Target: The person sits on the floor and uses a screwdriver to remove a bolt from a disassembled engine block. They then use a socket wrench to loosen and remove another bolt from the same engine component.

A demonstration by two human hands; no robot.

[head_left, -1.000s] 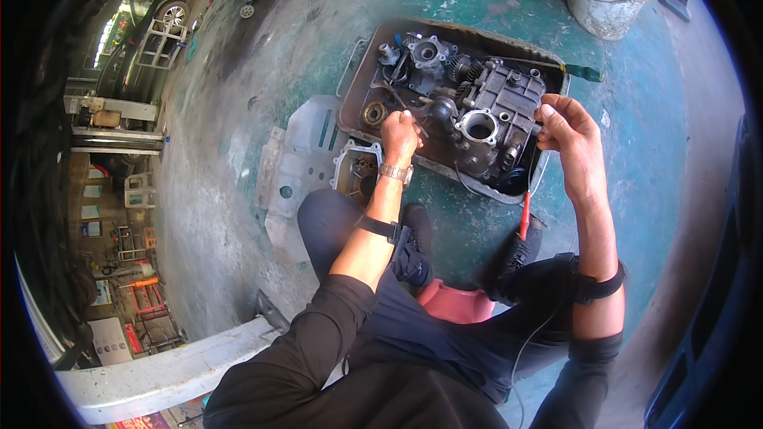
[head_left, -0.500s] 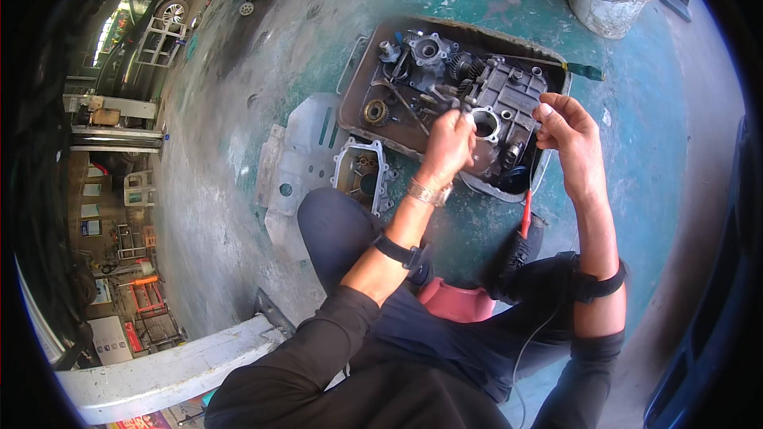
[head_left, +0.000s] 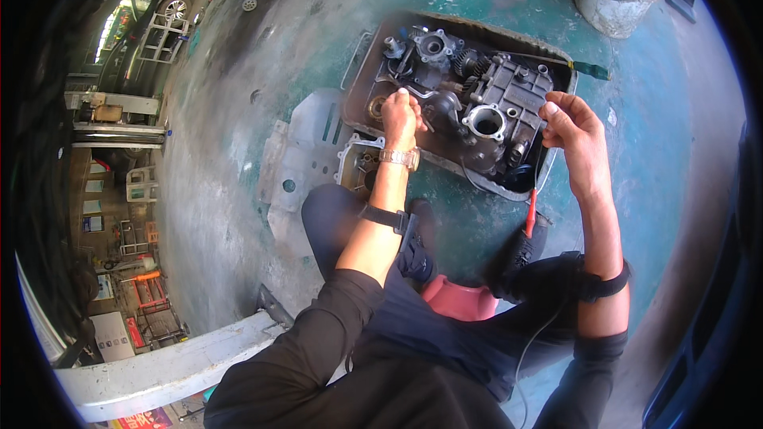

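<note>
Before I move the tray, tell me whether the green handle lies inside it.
No, the green handle juts out past the right-hand rim of the tray.

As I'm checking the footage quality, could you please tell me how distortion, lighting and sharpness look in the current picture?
In the head view, fisheye distortion bows the pale beam; black fills the corners; bright light washes out an upper-left patch; floor at left looks soft; the metal housing in the tray is clearer.
</note>
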